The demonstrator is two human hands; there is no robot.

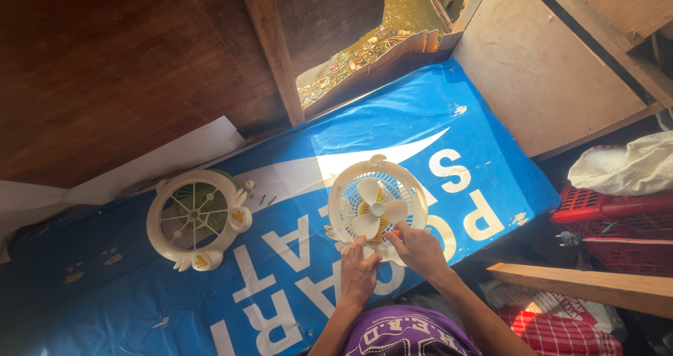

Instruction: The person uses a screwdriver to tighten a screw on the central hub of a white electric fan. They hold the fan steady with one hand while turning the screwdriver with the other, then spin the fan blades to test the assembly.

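Note:
A small cream fan body (377, 203) with three white blades lies face up on a blue printed sheet (434, 124). My left hand (357, 272) rests at its near edge, fingers on the base. My right hand (418, 249) touches the fan's lower right rim, fingertips pinched near the blades. To the left lies the fan's detached cream front grille (198, 217), with small yellow duck shapes on its frame. A few small screws (265, 200) and a cream knob (249, 184) lie between the two parts.
A wooden post (270, 44) and dark wood wall stand behind. A plywood panel (540, 68) is at back right. A red plastic crate (617, 223) with a white bag (627, 163) sits right. A wooden plank (589, 287) lies near right.

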